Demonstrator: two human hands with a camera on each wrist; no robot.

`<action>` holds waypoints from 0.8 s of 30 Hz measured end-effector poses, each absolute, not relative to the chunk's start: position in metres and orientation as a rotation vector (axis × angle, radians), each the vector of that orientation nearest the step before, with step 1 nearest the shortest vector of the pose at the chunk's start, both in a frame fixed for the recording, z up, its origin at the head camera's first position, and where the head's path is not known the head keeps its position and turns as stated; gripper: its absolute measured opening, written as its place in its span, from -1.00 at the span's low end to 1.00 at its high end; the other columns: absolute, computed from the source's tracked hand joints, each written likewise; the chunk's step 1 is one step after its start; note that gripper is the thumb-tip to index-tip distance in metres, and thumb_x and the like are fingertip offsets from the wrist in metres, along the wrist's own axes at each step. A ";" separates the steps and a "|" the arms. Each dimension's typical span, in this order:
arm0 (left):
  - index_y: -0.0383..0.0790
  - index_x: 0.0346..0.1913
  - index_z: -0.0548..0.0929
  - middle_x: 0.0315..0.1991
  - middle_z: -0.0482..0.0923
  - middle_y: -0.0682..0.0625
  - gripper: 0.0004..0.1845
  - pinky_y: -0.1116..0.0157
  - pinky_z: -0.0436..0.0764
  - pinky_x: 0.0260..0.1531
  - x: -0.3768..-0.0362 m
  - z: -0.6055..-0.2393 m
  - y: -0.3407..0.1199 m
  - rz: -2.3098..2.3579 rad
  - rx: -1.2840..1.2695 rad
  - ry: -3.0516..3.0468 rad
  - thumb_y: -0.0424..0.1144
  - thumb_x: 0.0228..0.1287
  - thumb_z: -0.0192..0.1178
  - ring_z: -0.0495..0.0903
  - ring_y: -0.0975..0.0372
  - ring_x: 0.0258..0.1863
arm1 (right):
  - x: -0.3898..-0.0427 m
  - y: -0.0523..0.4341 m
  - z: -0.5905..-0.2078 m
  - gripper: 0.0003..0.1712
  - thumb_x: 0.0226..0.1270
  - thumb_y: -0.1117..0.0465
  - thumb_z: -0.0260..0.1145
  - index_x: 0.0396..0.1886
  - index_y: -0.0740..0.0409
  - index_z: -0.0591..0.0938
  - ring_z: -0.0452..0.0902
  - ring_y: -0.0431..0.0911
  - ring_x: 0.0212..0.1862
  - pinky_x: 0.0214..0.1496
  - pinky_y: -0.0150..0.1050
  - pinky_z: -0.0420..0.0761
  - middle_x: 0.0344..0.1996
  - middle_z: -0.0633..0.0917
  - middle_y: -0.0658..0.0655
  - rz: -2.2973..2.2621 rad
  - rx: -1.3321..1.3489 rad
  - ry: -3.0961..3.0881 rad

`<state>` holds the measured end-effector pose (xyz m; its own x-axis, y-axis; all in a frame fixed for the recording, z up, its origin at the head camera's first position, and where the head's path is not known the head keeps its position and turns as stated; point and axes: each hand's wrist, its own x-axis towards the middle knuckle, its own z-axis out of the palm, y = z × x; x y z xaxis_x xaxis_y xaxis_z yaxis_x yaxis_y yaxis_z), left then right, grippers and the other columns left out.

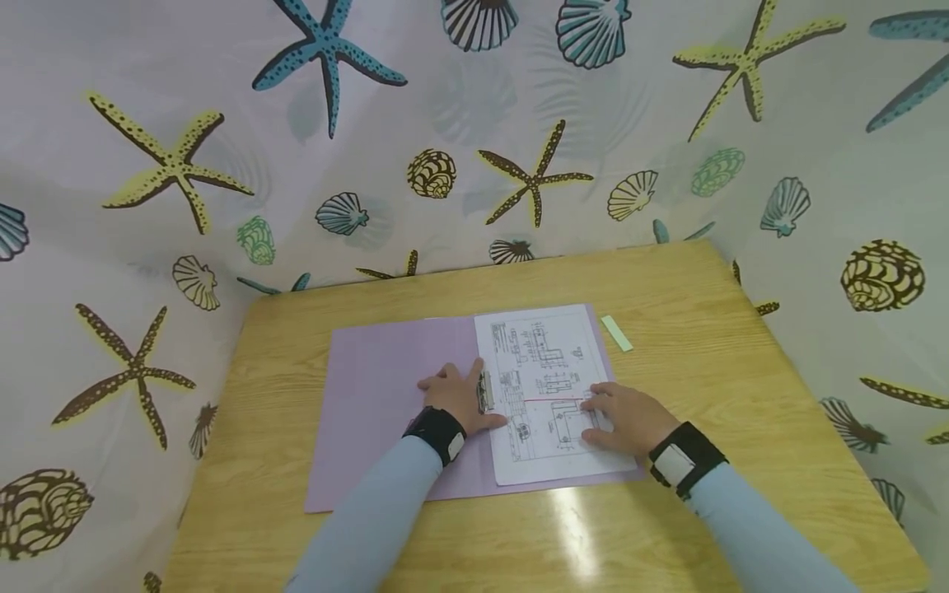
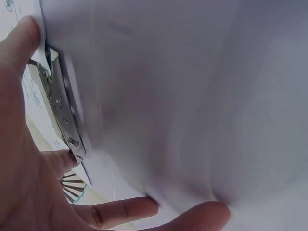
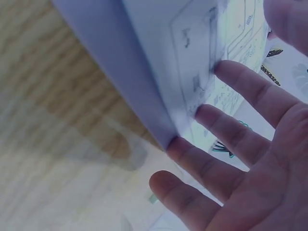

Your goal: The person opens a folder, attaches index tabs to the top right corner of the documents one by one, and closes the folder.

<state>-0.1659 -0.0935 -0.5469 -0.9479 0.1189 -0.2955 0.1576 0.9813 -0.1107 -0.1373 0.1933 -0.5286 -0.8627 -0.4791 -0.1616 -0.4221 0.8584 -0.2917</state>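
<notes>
A purple folder [image 1: 378,395] lies open on the wooden table, with white sheets printed with technical drawings [image 1: 530,453] on its right half. A thin red line crosses the top sheet. At the fold is a metal clip [image 2: 60,103] along the sheets' left edge. My left hand [image 1: 458,401] spreads across this clip, thumb on the paper's margin and fingertips on the purple cover; one finger is beside the clip's end. On the right part of the top sheet rests my right hand [image 1: 630,418], its fingers extended and fingertips [image 3: 207,114] touching the paper near its edge.
A small pale green strip [image 1: 617,333] lies on the table [image 1: 697,354] just right of the folder's upper corner. Behind and beside the table hangs a white cloth [image 1: 400,99] printed with starfish and shells.
</notes>
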 end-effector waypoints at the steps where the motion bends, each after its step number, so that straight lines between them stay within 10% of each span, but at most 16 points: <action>1: 0.10 0.53 0.03 -0.01 0.42 -0.37 0.28 -0.29 0.45 -0.05 -0.166 -0.545 -0.093 -0.195 0.200 2.834 0.71 -0.29 0.01 0.51 -0.18 -0.02 | -0.139 0.192 -0.527 -0.44 0.12 -0.14 0.42 0.01 0.11 0.69 0.46 0.25 0.17 0.18 0.13 0.45 0.16 0.54 0.29 -0.351 -0.675 2.802; 7: 0.12 0.51 0.10 -0.04 0.42 -0.35 0.28 -0.29 0.48 -0.10 -0.170 -0.544 -0.088 -0.232 0.177 2.820 0.71 -0.34 0.05 0.56 -0.17 -0.11 | -0.152 0.176 -0.516 -0.47 0.13 -0.16 0.41 -0.03 0.10 0.70 0.57 0.17 0.00 0.08 0.17 0.50 -0.02 0.65 0.22 -0.213 -0.635 2.821; 24: 0.37 0.50 -0.02 -0.02 0.44 -0.29 0.23 -0.33 0.46 -0.11 -0.181 -0.538 -0.085 -0.207 0.181 2.718 0.69 -0.37 0.09 0.56 -0.07 -0.11 | -0.203 0.103 -0.534 0.15 -0.18 -0.45 0.42 0.47 -0.28 0.24 -0.01 0.20 0.47 0.15 0.46 0.24 0.49 0.13 0.10 -0.027 -0.823 2.701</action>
